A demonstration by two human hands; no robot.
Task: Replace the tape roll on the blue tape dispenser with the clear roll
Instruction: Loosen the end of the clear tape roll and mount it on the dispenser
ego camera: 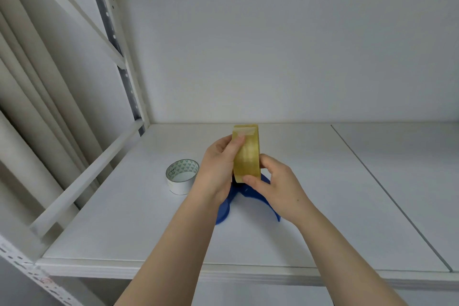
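A clear, yellowish tape roll (pixel 246 154) stands on edge above the shelf, held between both hands. My left hand (pixel 218 169) grips its left side, thumb pressed on the tape's outer face near the top. My right hand (pixel 278 189) holds the roll's lower right edge with fingertips. Under the hands lies the blue tape dispenser (pixel 228 206), mostly hidden; only its curved blue side plates show. I cannot tell whether the roll sits in the dispenser or just above it. A white roll with a green triangle pattern inside (pixel 182 176) lies flat to the left.
Everything sits on a white shelf board (pixel 124 218) inside a white metal rack. An upright post with holes (pixel 124 62) and a diagonal brace stand at the left. A seam (pixel 387 194) runs across the shelf on the right. The front edge is near my forearms.
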